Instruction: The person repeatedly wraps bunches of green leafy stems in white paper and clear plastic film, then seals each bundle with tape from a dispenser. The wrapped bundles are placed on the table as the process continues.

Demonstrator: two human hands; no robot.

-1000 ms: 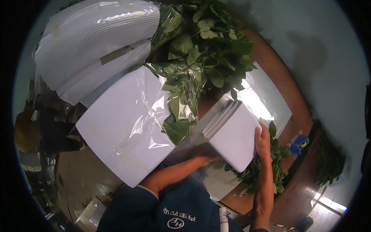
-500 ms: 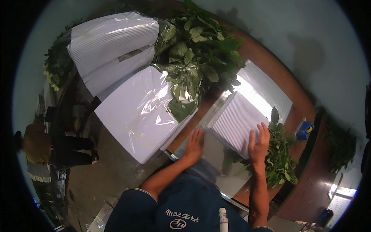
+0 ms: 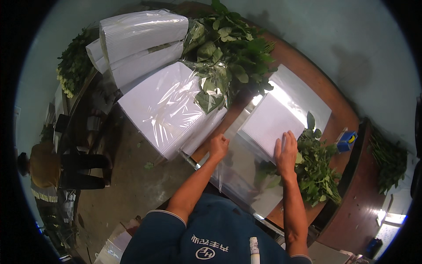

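A bunch of green leafy stems (image 3: 317,169) lies on the table with its leafy top at a white corrugated wrap (image 3: 274,121). Under them spreads a clear plastic sheet (image 3: 239,171), shiny at its far side. My right hand (image 3: 286,154) rests open on the near right edge of the wrap, thumb apart from the fingers, beside the leaves. At the sheet's left edge, my left hand (image 3: 218,147) has its fingertips pinched together; what is between them, if anything, I cannot make out.
Wrapped bundles, a nearer white one (image 3: 162,110) and a corrugated one (image 3: 143,37), lie to the left with leafy stems (image 3: 237,48). A blue tape dispenser (image 3: 347,141) stands at the right. More greenery (image 3: 387,163) lies beyond. Another person (image 3: 46,165) stands far left.
My left hand has gone from flat, spread fingers to a pinch and shifted slightly left. My right hand has slid a little left and farther forward on the wrap.
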